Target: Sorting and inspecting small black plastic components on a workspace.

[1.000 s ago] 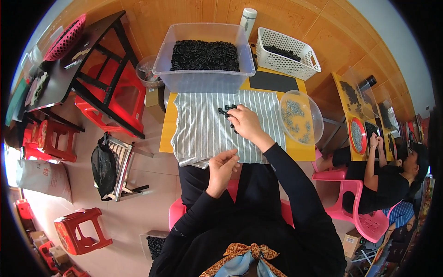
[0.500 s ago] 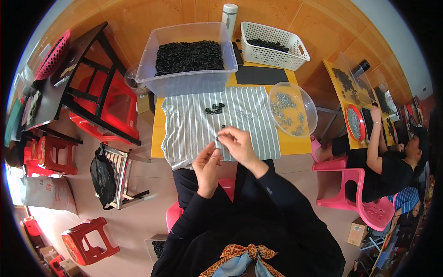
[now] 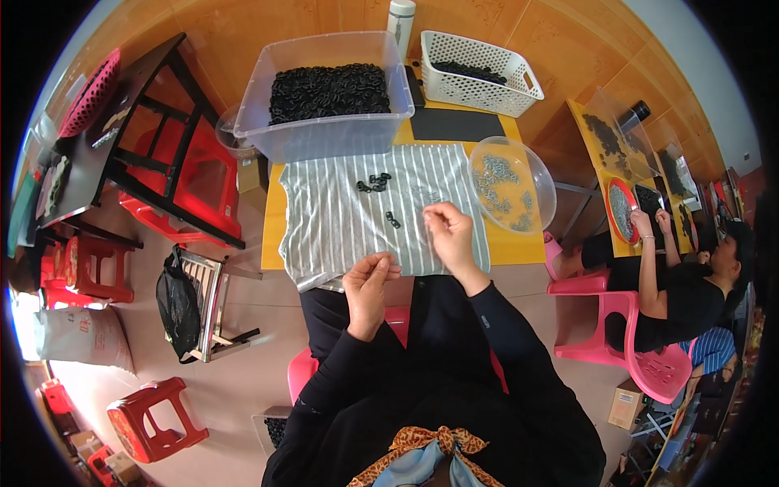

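Note:
My left hand (image 3: 367, 290) is above the near edge of a striped grey-white cloth (image 3: 324, 219), thumb and fingers pressed together. Whatever it may hold is hidden. To its right, my right hand (image 3: 452, 242) has its fingertips pinched over the cloth, just below a few thin silver metal pieces (image 3: 427, 196). Anything in that pinch is too small to name. Between and beyond the hands lies a small black plastic piece (image 3: 393, 220). Farther back sits a little cluster of similar black pieces (image 3: 373, 183).
Behind the cloth stands a translucent bin (image 3: 324, 138) heaped with black pieces. A white perforated basket (image 3: 479, 96) and a white bottle (image 3: 400, 28) are at the back. At right, a clear round tub (image 3: 545, 199) holds silver pieces. A co-worker (image 3: 682, 284) sits at another table.
My right hand has moved away from the left, rightward toward the silver pieces. The near black piece, partly covered before, now shows fully. The co-worker's second hand has come into sight.

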{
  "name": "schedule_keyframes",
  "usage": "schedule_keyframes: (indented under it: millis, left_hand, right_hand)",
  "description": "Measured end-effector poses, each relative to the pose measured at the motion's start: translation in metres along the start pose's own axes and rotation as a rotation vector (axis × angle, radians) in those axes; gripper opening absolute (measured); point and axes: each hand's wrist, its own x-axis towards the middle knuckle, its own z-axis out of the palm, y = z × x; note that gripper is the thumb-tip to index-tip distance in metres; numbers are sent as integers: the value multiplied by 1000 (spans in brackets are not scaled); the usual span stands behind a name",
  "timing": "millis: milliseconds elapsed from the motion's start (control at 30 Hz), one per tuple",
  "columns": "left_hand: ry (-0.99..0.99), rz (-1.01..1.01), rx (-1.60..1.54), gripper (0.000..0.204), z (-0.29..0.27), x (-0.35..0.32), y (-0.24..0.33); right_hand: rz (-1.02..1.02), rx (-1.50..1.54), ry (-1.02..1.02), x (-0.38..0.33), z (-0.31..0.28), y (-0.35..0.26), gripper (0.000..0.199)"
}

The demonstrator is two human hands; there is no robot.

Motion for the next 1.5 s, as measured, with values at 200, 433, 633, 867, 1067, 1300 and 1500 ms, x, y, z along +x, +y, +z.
schedule_keyframes:
  millis: [200, 433, 633, 867, 1067, 1300, 1500]
  left_hand:
    - [30, 30, 23, 18, -2, 5, 20]
    - [77, 20, -5, 17, -10, 12, 27]
    - [49, -10, 9, 17, -8, 8, 23]
    - [-32, -62, 55, 16, -4, 3, 18]
    - [-11, -75, 52, 15, -5, 3, 19]
    - [-24, -76, 60, 15, -5, 5, 18]
    - [-41, -85, 83, 16, -3, 2, 16]
  right_hand:
    - [-100, -101, -59, -15, -3, -10, 5]
    - [-151, -262, -83, -21, -21, -10, 5]
    - [-268, -423, -90, 11, -13, 0, 11]
    - [-506, -721, -217, 65, 9, -5, 17]
    - [-610, -973, -439, 73, 18, 3, 16]
    - [104, -65, -267, 53, 1, 14, 19]
    - [92, -107, -234, 20, -10, 3, 16]
